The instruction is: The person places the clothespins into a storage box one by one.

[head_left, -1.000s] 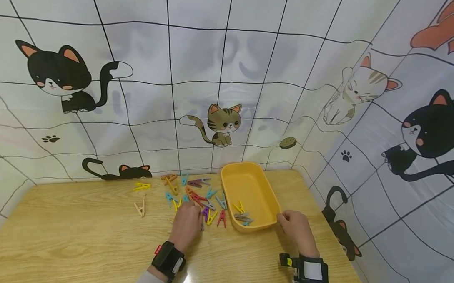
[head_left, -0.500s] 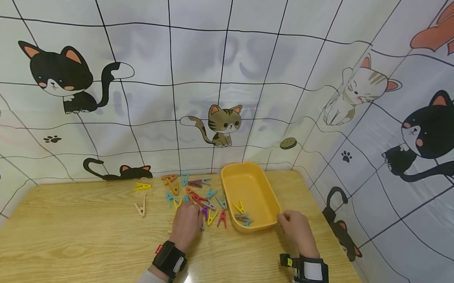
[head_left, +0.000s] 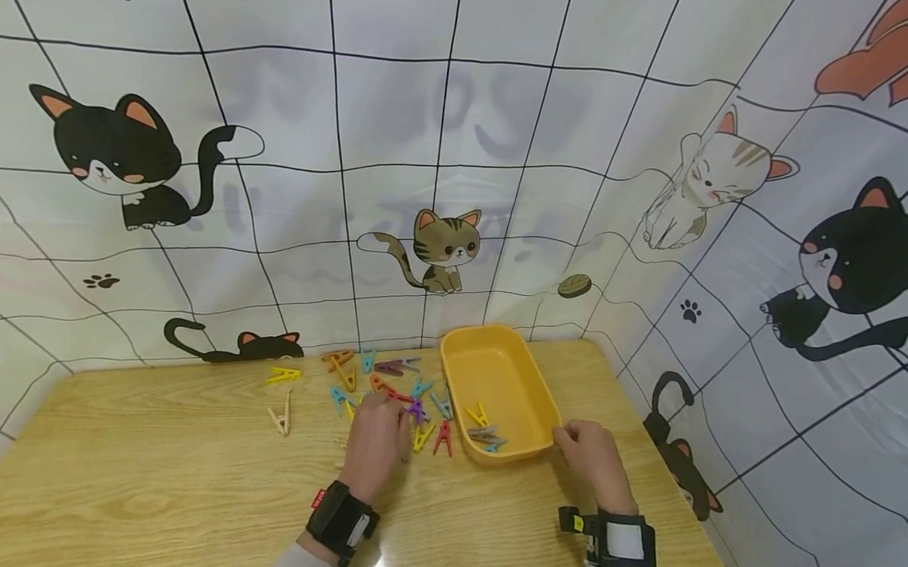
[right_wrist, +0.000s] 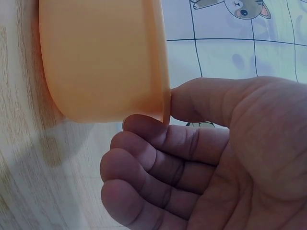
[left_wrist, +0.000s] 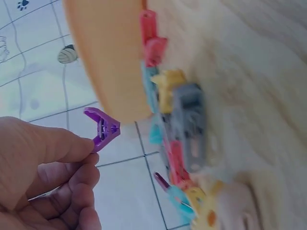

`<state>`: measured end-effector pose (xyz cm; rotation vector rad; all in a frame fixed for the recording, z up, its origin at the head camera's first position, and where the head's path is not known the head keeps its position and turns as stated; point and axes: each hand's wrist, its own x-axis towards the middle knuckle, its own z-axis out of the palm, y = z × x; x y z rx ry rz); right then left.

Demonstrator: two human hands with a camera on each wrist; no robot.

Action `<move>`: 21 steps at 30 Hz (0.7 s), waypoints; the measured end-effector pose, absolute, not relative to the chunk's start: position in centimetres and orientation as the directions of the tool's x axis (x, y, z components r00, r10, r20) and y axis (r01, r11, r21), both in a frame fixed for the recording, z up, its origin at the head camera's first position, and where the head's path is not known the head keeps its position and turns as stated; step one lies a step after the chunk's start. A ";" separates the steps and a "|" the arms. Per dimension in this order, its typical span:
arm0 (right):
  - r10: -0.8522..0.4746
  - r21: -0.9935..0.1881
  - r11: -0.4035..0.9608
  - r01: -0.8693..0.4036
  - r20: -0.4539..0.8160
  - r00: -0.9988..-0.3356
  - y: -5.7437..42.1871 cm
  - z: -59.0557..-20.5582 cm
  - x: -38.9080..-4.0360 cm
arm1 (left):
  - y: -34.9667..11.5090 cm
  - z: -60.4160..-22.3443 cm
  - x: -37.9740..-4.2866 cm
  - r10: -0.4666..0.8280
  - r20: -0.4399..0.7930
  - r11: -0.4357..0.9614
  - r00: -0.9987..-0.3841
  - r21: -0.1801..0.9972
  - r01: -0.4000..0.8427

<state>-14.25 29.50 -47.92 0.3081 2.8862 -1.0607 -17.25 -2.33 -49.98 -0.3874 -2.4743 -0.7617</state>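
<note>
My left hand [head_left: 377, 443] pinches a purple clothespin [left_wrist: 108, 130] by one leg between thumb and forefinger, above the other pegs. In the head view that purple clothespin [head_left: 417, 411] shows just right of the knuckles. Several coloured clothespins lie around the hand, among them a red clothespin [head_left: 443, 438] and a yellow clothespin [head_left: 423, 437]. My right hand [head_left: 590, 459] grips the near right rim of a yellow plastic basin [head_left: 507, 369], thumb on the outer side of the rim in the right wrist view. A few clothespins [head_left: 486, 436] lie in the basin's near end.
Off to the left on the wooden table [head_left: 154, 473] lie a yellow clothespin [head_left: 284, 375] and a beige clothespin [head_left: 281, 414]. A cat-patterned sheet [head_left: 291, 211] rises behind the table and along its right side.
My left hand has picked the purple clothespin up from the pile and raised it slightly. The right hand and the basin stay where they were.
</note>
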 end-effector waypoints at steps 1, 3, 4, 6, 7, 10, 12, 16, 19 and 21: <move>0.169 -0.635 0.745 0.204 -0.117 -0.979 29.5 -47.9 -14.3 | -2.1 -49.8 -17.2 0.111 0.565 0.795 -0.818 0.443 0.414; 0.170 -0.634 0.745 0.207 -0.120 -0.978 29.5 -47.9 -14.3 | -1.6 -49.4 -17.0 0.106 0.584 0.787 -0.805 0.445 0.427; 0.170 -0.634 0.745 0.207 -0.120 -0.978 29.5 -48.0 -14.3 | -1.3 -49.2 -16.9 0.105 0.593 0.783 -0.798 0.445 0.434; 0.169 -0.633 0.746 0.206 -0.119 -0.978 29.5 -48.0 -14.3 | -0.8 -49.0 -16.7 0.110 0.607 0.777 -0.787 0.441 0.449; 0.170 -0.634 0.745 0.208 -0.120 -0.978 29.5 -48.0 -14.3 | -0.5 -48.9 -16.6 0.116 0.613 0.773 -0.781 0.438 0.459; 0.171 -0.634 0.744 0.209 -0.121 -0.978 29.5 -48.1 -14.3 | 0.4 -48.6 -16.5 0.127 0.619 0.767 -0.775 0.434 0.473; 0.177 -0.634 0.741 0.219 -0.129 -0.976 29.5 -48.1 -14.3 | 1.0 -48.6 -16.4 0.135 0.621 0.765 -0.772 0.430 0.480; 0.184 -0.632 0.743 0.221 -0.124 -0.975 29.5 -48.0 -14.4 | 2.0 -48.5 -16.3 0.154 0.627 0.767 -0.764 0.412 0.493; 0.183 -0.631 0.747 0.209 -0.107 -0.977 29.5 -48.0 -14.4 | 2.6 -48.6 -16.2 0.170 0.623 0.760 -0.763 0.410 0.504; 0.179 -0.631 0.749 0.200 -0.098 -0.979 29.5 -48.0 -14.4 | 3.0 -48.6 -16.2 0.176 0.616 0.750 -0.768 0.421 0.509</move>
